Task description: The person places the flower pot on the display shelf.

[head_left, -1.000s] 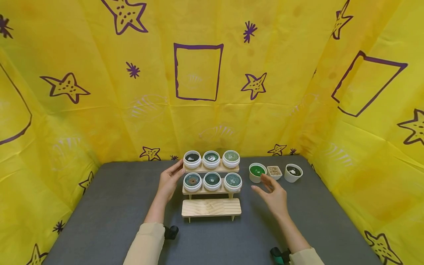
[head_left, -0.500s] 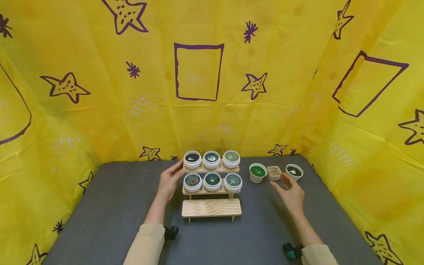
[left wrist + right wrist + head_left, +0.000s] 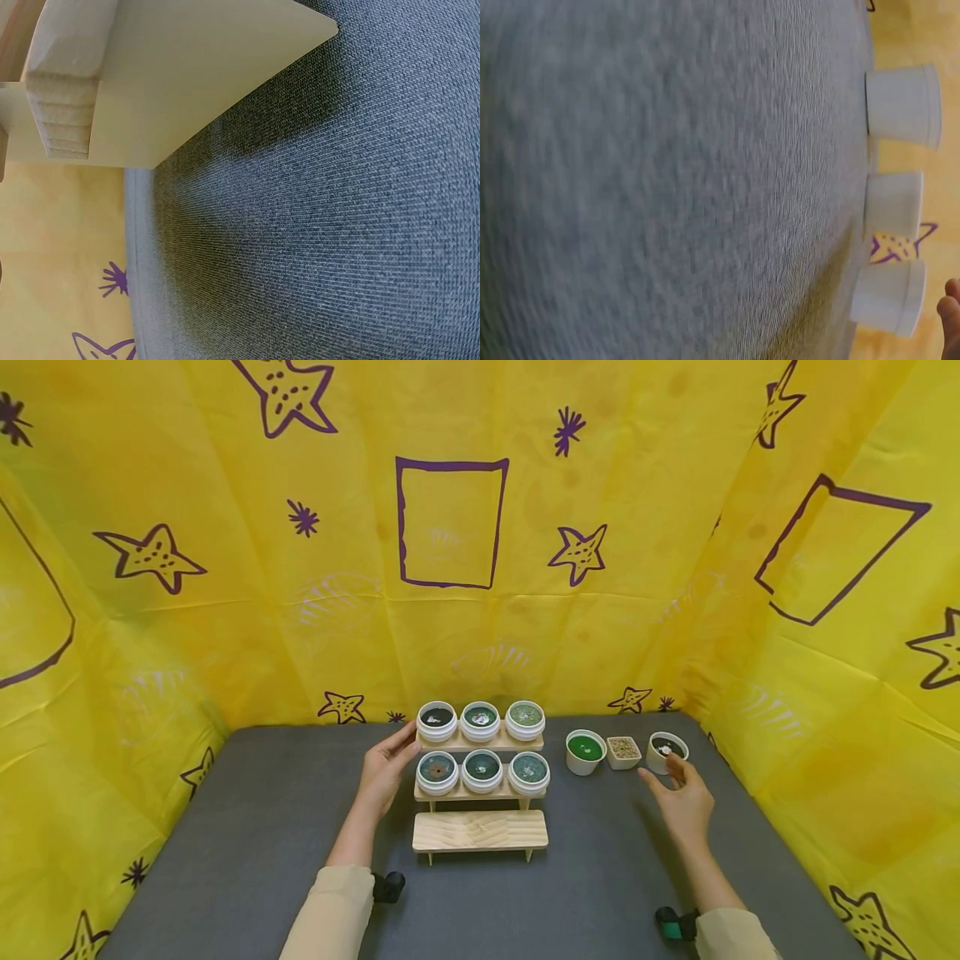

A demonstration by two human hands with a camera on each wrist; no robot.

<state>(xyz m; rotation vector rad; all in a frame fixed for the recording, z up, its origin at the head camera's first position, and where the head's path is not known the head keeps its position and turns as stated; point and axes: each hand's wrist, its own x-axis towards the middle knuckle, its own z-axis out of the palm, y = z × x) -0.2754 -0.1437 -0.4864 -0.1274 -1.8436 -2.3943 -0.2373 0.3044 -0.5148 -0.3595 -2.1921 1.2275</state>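
Observation:
My left hand (image 3: 382, 770) has thumb and fingers around the left end of the top tier of a pale wooden three-tier stand (image 3: 480, 832); the left wrist view shows the stand's side (image 3: 172, 82), but no hand. White round pots (image 3: 437, 732) with dark green to teal fillings stand three on the top tier and three on the middle tier. My right hand (image 3: 686, 803), thumb and fingers spread apart, is just in front of a white cup (image 3: 657, 766) with a dark filling. In the right wrist view, fingers (image 3: 951, 309) show beside that cup.
Left of that cup stand a small square bowl (image 3: 623, 762) of beige bits and a white cup (image 3: 584, 764) with bright green filling. The stand's bottom tier is bare wood. Yellow cloth walls (image 3: 337, 652) enclose the grey tabletop (image 3: 285, 827) at back and sides.
My right hand has moved rightward from in front of the green-filled cup, past the square bowl, to the dark-filled cup. My left hand has stayed at the stand.

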